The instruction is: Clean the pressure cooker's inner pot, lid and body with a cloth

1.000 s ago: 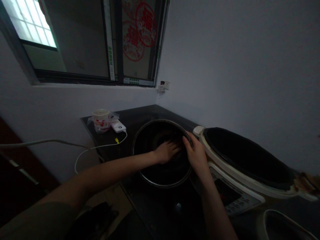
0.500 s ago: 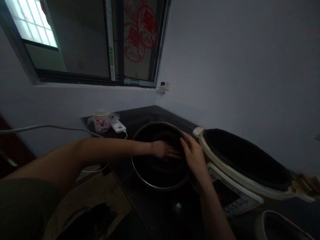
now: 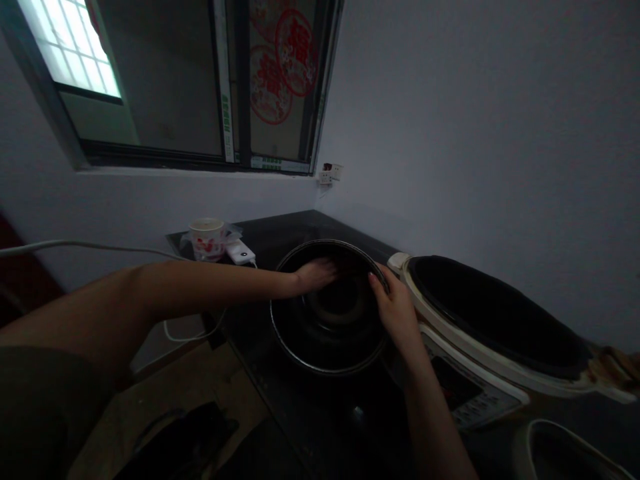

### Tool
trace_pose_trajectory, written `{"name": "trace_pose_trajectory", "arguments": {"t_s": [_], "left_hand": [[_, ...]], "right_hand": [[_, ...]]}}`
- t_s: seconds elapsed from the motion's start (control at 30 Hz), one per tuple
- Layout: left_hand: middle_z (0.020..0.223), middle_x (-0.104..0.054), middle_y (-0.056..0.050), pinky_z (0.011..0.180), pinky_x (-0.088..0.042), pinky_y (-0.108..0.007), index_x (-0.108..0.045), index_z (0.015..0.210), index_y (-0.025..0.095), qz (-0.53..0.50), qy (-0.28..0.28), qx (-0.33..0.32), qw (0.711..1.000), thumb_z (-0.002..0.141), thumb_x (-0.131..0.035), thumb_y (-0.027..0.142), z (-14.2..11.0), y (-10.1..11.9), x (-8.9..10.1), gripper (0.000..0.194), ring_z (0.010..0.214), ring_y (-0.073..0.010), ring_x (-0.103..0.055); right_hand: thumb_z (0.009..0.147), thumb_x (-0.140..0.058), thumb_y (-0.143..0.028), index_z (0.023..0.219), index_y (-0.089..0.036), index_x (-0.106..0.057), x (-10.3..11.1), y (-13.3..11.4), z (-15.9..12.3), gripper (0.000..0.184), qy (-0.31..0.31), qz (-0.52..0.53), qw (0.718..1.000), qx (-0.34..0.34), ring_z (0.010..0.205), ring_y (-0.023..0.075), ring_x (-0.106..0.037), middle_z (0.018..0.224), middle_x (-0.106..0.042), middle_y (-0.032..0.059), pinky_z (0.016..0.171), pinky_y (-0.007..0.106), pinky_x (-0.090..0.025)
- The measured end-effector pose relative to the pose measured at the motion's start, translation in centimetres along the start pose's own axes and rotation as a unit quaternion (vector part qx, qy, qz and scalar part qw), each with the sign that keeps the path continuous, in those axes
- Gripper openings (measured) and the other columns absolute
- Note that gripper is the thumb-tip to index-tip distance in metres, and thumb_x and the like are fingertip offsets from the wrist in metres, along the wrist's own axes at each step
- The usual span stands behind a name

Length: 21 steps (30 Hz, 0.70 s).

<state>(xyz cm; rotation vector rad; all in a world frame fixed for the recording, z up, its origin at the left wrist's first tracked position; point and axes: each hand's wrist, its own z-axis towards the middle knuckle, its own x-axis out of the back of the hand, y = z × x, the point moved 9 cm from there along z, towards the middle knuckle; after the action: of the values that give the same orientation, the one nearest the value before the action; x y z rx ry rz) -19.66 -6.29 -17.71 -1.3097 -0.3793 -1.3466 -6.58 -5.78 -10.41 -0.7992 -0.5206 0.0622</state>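
Note:
A round, deep black pan with a shiny metal rim is tilted slightly towards me over the dark countertop. My right hand grips its right rim, thumb on the inside and fingers round the outside. Inside the pan is my left hand, stretched out along the far inner wall. Its fingertips fade into shadow, and I see nothing held in it. A lighter ring shows on the pan's bottom.
Close on the right stands a large white electric cooker with a dark lid or plate. A paper cup in plastic and a white power bank with a cable sit at the back left. The countertop meets the wall behind.
My left hand has slid from the pan's middle up and away to its far inner wall, uncovering the bottom. My right hand keeps its grip on the rim.

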Motion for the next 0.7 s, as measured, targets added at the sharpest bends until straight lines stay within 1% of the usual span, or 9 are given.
{"name": "trace_pose_trajectory", "arguments": {"t_s": [0.1, 0.23, 0.3, 0.37, 0.43, 0.53, 0.6, 0.7], "left_hand": [[0.138, -0.054, -0.011, 0.112, -0.031, -0.039, -0.057, 0.126, 0.014, 0.022, -0.003, 0.006, 1.000, 0.085, -0.045, 0.002, -0.7, -0.4, 0.2, 0.045, 0.133, -0.0208, -0.044], [0.137, -0.055, -0.005, 0.113, -0.030, -0.037, -0.063, 0.119, 0.019, 0.035, 0.000, -0.017, 0.999, 0.086, -0.046, 0.004, -0.9, 0.4, 0.7, 0.040, 0.134, -0.0199, -0.041], [0.134, -0.057, -0.005, 0.112, -0.031, -0.038, -0.066, 0.114, 0.018, 0.036, 0.001, -0.028, 0.999, 0.087, -0.047, 0.006, -0.9, 0.7, 0.8, 0.034, 0.132, -0.0205, -0.044], [0.132, -0.058, -0.008, 0.112, -0.032, -0.038, -0.067, 0.110, 0.016, 0.036, 0.004, -0.031, 0.999, 0.088, -0.046, 0.008, -0.9, 0.6, 0.8, 0.031, 0.130, -0.0211, -0.046], [0.133, -0.058, -0.010, 0.111, -0.031, -0.038, -0.065, 0.113, 0.015, 0.032, 0.009, -0.033, 0.999, 0.089, -0.045, 0.008, -0.9, 0.5, 0.8, 0.032, 0.130, -0.0206, -0.046], [0.139, -0.052, -0.012, 0.111, -0.031, -0.039, -0.057, 0.125, 0.017, 0.021, 0.017, -0.044, 0.999, 0.088, -0.043, 0.007, -0.7, 0.6, 0.6, 0.041, 0.133, -0.0196, -0.043], [0.142, -0.050, -0.012, 0.111, -0.030, -0.041, -0.053, 0.131, 0.018, 0.008, 0.017, -0.068, 0.997, 0.089, -0.041, 0.007, -0.2, 1.4, 0.6, 0.045, 0.134, -0.0199, -0.041], [0.141, -0.051, -0.005, 0.112, -0.028, -0.037, -0.053, 0.132, 0.027, -0.019, 0.010, -0.148, 0.989, 0.091, -0.040, 0.013, 0.5, 3.7, 0.5, 0.045, 0.133, -0.0158, -0.042]], "right_hand": [[0.085, -0.049, -0.044, 0.113, -0.017, -0.065, 0.1, 0.2, 0.1, 0.042, 0.002, 0.002, 1.000, -0.005, 0.110, 0.0285, -0.061, 0.117, -0.067, 0.0124, 0.098, 0.047, -0.044], [0.085, -0.049, -0.044, 0.114, -0.015, -0.064, 0.0, 0.2, 0.1, 0.044, -0.006, 0.009, 1.000, -0.008, 0.109, 0.0284, -0.061, 0.117, -0.067, 0.0136, 0.098, 0.045, -0.044], [0.085, -0.048, -0.044, 0.115, -0.016, -0.064, -0.1, 0.3, 0.1, 0.044, -0.007, 0.010, 1.000, -0.011, 0.108, 0.0281, -0.061, 0.117, -0.067, 0.0135, 0.097, 0.045, -0.044], [0.085, -0.049, -0.044, 0.114, -0.016, -0.064, 0.0, 0.4, 0.1, 0.043, -0.004, 0.009, 1.000, -0.011, 0.109, 0.0282, -0.061, 0.116, -0.068, 0.0134, 0.097, 0.046, -0.044], [0.085, -0.049, -0.044, 0.113, -0.016, -0.064, 0.1, 0.5, 0.1, 0.042, 0.000, 0.008, 1.000, -0.009, 0.110, 0.0281, -0.061, 0.115, -0.068, 0.0132, 0.098, 0.046, -0.044], [0.085, -0.050, -0.045, 0.112, -0.017, -0.065, 0.1, 0.6, 0.1, 0.042, 0.004, 0.006, 1.000, -0.010, 0.110, 0.0285, -0.061, 0.114, -0.068, 0.0131, 0.097, 0.046, -0.044], [0.085, -0.050, -0.045, 0.112, -0.016, -0.065, 0.1, 0.5, 0.1, 0.042, 0.005, 0.005, 1.000, -0.010, 0.111, 0.0288, -0.060, 0.116, -0.067, 0.0137, 0.098, 0.047, -0.044], [0.086, -0.049, -0.043, 0.113, -0.017, -0.065, -0.2, 0.2, 0.0, 0.041, -0.003, 0.007, 1.000, -0.004, 0.111, 0.0282, -0.060, 0.116, -0.068, 0.0131, 0.099, 0.046, -0.043]]}}
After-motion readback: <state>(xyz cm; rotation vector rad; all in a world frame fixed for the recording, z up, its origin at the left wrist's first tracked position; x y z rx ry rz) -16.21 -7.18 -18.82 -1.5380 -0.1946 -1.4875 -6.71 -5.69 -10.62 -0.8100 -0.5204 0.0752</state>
